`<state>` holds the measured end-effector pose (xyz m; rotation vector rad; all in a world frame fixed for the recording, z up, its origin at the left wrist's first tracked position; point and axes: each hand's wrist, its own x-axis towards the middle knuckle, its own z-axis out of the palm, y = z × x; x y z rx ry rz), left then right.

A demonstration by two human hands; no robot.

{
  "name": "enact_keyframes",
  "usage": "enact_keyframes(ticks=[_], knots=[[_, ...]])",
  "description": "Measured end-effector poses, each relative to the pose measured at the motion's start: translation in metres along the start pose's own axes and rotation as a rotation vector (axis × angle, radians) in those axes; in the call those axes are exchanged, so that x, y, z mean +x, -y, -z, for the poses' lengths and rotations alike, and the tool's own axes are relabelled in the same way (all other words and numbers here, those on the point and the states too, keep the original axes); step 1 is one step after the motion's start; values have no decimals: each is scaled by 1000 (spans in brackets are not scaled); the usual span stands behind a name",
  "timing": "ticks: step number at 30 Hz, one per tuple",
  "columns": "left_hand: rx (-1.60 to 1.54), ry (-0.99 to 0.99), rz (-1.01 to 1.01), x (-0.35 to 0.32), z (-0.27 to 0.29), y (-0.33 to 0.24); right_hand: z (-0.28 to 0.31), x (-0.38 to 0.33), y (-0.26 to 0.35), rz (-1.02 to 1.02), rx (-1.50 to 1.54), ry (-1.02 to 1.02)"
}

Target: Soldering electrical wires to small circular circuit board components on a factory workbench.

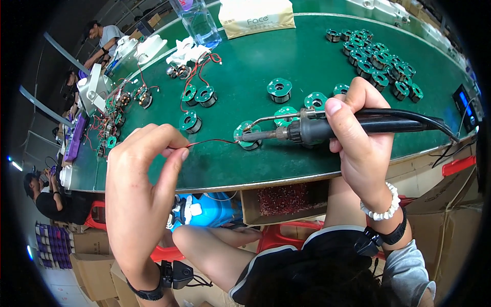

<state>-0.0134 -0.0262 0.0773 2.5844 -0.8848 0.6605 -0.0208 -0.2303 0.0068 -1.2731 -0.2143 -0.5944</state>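
Right hand: the right hand (pixel 358 135) is clamped on a soldering iron (pixel 307 130), its tip at a green coil (pixel 247 136) on the tabletop (pixel 286 61).
Left hand: the left hand (pixel 146 169) pinches a red wire (pixel 209 141) running to that coil.
Risk: a slipping wire could likely spoil the joint; hot tip near fingers.
Coil: round, green-capped, lying flat near the tabletop's front edge.

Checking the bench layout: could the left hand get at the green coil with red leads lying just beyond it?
Probably yes. The left hand pinches a red wire, but the coil lies just beyond its fingers with bare green mat between.
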Motion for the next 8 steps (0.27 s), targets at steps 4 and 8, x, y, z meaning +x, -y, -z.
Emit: enact_keyframes(ticks=[4,8], knots=[[-10,-5,-19,1,0,1,0,0,0,-11,9,4],[69,194,25,-1,11,7,1,0,1,-15,9,13]])
